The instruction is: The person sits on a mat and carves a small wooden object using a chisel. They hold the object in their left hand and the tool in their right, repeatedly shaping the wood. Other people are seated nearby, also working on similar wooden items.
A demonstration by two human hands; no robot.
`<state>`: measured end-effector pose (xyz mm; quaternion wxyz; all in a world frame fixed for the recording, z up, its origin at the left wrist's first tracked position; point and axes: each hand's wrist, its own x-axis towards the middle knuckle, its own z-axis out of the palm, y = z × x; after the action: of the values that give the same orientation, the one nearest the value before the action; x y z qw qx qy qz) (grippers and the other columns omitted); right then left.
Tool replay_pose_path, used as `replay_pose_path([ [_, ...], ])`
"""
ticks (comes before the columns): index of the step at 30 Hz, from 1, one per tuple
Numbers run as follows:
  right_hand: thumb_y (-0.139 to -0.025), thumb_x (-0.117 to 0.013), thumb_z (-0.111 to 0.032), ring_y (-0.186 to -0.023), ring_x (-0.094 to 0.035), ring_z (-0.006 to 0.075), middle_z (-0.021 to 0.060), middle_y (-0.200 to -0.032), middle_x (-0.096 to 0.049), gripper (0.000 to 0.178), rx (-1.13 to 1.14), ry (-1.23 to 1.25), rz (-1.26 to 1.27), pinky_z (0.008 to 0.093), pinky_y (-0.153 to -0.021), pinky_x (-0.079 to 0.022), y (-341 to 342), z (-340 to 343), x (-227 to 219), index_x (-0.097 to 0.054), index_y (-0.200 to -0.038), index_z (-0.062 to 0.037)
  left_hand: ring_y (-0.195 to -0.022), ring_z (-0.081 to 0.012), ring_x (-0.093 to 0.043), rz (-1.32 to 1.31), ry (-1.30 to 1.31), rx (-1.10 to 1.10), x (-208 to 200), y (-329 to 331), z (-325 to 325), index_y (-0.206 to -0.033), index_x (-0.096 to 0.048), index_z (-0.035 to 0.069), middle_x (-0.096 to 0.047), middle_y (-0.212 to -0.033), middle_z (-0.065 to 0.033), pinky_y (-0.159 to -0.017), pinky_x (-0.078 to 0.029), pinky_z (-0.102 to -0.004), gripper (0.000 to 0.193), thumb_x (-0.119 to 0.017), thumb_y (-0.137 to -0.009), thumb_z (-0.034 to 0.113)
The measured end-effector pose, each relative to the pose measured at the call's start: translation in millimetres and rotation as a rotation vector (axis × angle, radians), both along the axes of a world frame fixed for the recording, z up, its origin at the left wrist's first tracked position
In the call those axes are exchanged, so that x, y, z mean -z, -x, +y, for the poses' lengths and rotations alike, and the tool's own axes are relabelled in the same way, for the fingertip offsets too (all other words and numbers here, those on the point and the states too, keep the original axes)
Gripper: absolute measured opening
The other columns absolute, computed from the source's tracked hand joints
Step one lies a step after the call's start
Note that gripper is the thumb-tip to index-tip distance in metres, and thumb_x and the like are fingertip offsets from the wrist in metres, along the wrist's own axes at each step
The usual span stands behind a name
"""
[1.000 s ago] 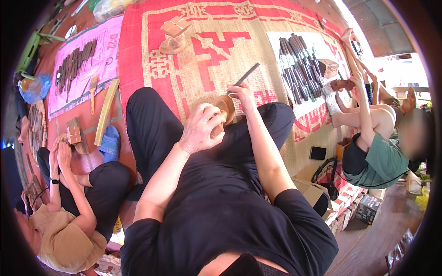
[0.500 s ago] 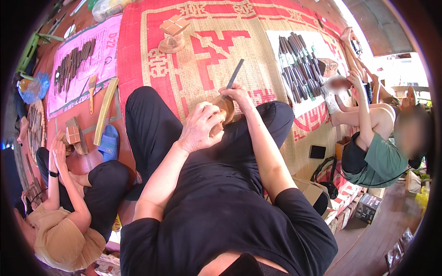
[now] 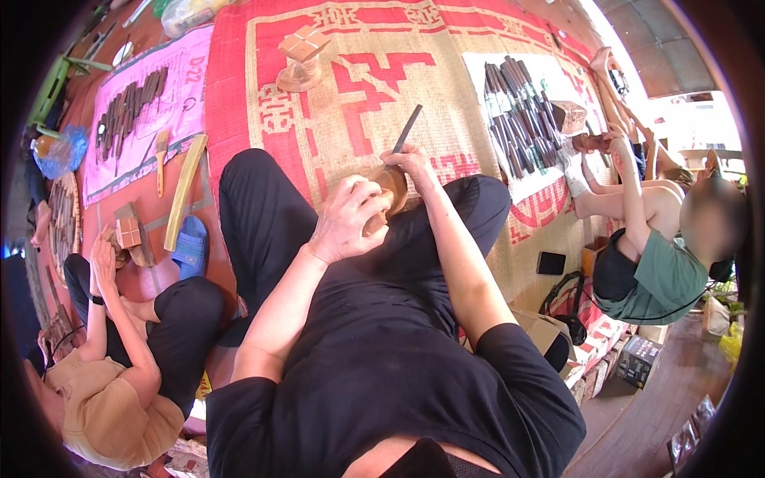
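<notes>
Seated cross-legged, I have a brown carved wooden piece in my lap, between my knees. My left hand is curled over its near left side, fingers bent round it. My right hand, at the far right of the wood, closes on a slim dark chisel whose flat shaft points up and away. Its lower end is hidden by the hand and the wood.
A red and tan woven mat spreads ahead, with another wooden carving on it. Chisels lie in rows on a white cloth and a pink sheet. People sit at left and right. A phone lies near my right knee.
My hands, the wooden piece and the chisel stay in nearly the same place. At the right, the other person's hands have shifted slightly.
</notes>
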<state>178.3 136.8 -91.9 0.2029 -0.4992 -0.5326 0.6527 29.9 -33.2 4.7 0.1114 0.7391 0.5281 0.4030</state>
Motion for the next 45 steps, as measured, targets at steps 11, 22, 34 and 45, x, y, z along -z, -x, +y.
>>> replay_pose_path([
  [11, -0.072, -0.067, -0.016, -0.071, -0.061, 0.0137, 0.0057, -0.079, -0.068, 0.021, -0.066, -0.01, 0.028, 0.0283, -0.068, -0.048, -1.9, 0.3, -6.6, -0.069, -0.089, -0.0022, -0.104, -0.0278, -0.05, -0.005, 0.008, -0.015, 1.2, 0.3, -1.0, -0.099, -0.061, 0.009, -0.054, -0.104, -0.0058, -0.088, -0.047, -0.0406, 0.04, -0.072, -0.062, 0.018],
  [22, -0.074, -0.068, -0.014, -0.074, -0.061, 0.0136, 0.0054, -0.084, -0.068, 0.021, 0.048, -0.022, 0.115, 0.0282, -0.071, -0.048, -11.1, 0.2, -0.8, -0.069, -0.091, -0.002, -0.101, -0.0273, -0.051, -0.026, 0.01, -0.017, 1.4, 2.3, -0.2, -0.1, -0.061, 0.01, -0.054, -0.103, -0.0057, -0.086, -0.047, -0.0405, 0.041, -0.073, -0.061, 0.018],
  [34, -0.073, -0.067, -0.011, -0.073, -0.061, 0.013, 0.0062, -0.082, -0.068, 0.018, 0.178, -0.095, 0.098, 0.0277, -0.07, -0.047, -6.3, -3.4, -4.7, -0.069, -0.089, -0.0022, -0.101, -0.0267, -0.05, -0.029, 0.022, -0.027, 1.2, 3.2, -1.4, -0.098, -0.06, 0.011, -0.053, -0.102, -0.0055, -0.087, -0.046, -0.0401, 0.04, -0.073, -0.061, 0.018],
  [45, -0.074, -0.065, -0.007, -0.067, -0.06, 0.0125, 0.0056, -0.076, -0.066, 0.013, 0.302, -0.052, 0.17, 0.0258, -0.067, -0.048, -7.9, -1.5, 2.3, -0.068, -0.085, -0.0001, -0.101, -0.0268, -0.051, -0.022, 0.003, -0.025, 1.5, 2.4, -1.3, -0.098, -0.06, 0.011, -0.053, -0.102, -0.0055, -0.086, -0.046, -0.0402, 0.041, -0.073, -0.06, 0.017],
])
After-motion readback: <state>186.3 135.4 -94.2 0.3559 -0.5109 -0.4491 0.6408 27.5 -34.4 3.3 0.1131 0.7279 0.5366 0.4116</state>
